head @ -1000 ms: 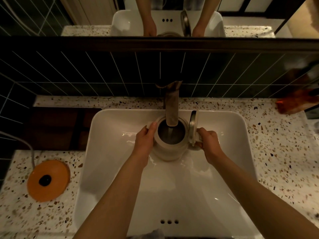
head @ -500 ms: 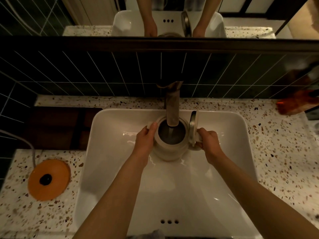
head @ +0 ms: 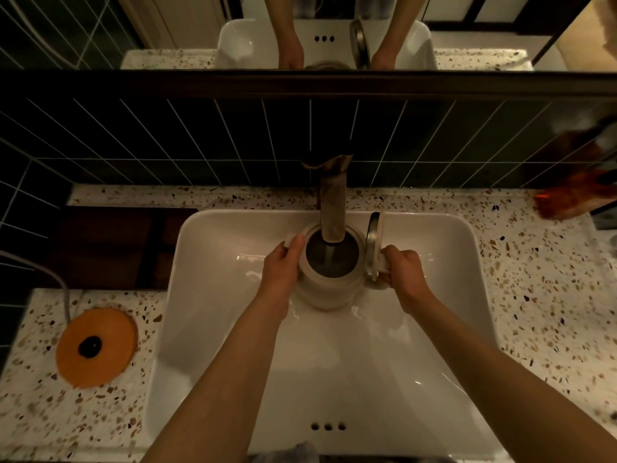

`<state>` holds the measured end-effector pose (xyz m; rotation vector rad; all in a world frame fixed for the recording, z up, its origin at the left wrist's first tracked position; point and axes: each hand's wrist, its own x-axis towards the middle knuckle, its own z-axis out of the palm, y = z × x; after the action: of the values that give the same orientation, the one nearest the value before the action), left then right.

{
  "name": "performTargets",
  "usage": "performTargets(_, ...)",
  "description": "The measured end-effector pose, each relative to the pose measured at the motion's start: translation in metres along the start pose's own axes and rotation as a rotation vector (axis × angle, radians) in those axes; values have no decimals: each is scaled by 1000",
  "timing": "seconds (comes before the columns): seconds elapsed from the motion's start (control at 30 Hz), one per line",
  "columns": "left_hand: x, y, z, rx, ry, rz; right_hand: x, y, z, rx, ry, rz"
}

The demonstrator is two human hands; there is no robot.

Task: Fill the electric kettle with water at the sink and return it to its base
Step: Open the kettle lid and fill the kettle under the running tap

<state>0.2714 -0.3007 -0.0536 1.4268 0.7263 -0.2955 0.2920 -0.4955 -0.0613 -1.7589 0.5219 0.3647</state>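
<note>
The white basin [head: 233, 362] is seen nearest, its bowl bare below the forearms, with three overflow holes [head: 328, 426] in the near wall; between the two hands the cream electric kettle [head: 329, 289] is held inside the basin, directly under the faucet spout [head: 332, 208]; a thin stream of water [head: 330, 259] is seen falling into its open mouth, though the level inside cannot be told in the dark interior. The left hand [head: 282, 272] is wrapped against the kettle's left side by the spout lip; the right hand [head: 404, 275] is closed on the handle, just beside the hinged lid [head: 373, 250], which is stood upright and open. Well to the left of the left hand, the orange kettle base [head: 96, 345] is set on the terrazzo counter [head: 551, 312], its cord [head: 63, 295] led away beyond it; beyond the hands, dark tiles [head: 167, 142] and a mirror [head: 334, 31] are seen.
</note>
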Motion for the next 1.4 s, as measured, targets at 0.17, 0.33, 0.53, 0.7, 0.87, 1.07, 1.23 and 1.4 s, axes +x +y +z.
performTargets(0.17, 0, 0, 2, 11, 18, -16, 1, -1, -1, -9, 2, 10)
performTargets(0.33, 0, 0, 1, 16, 38, -15, 1, 0, 0, -21, 19, 15)
performTargets(0.53, -3, 3, 3, 9, 59, 2, 5, 3, -1, -25, 26, 34)
performTargets(0.7, -10, 10, 5, 90, 85, 99, 4, 4, 0, -38, 44, 28)
performTargets(0.87, -11, 36, 5, 194, 138, 386, 4, 3, 0, -55, 51, 29)
performTargets(1.07, -20, 87, 7, 611, 217, 984, 3, 3, 1, -58, 56, 30)
performTargets(1.23, -5, 99, 12, 1031, 162, 1207, 3, 2, 0, -66, 51, 26)
performTargets(1.4, 13, 92, 14, 1164, 146, 1211, 2, -1, 0, -59, 48, 23)
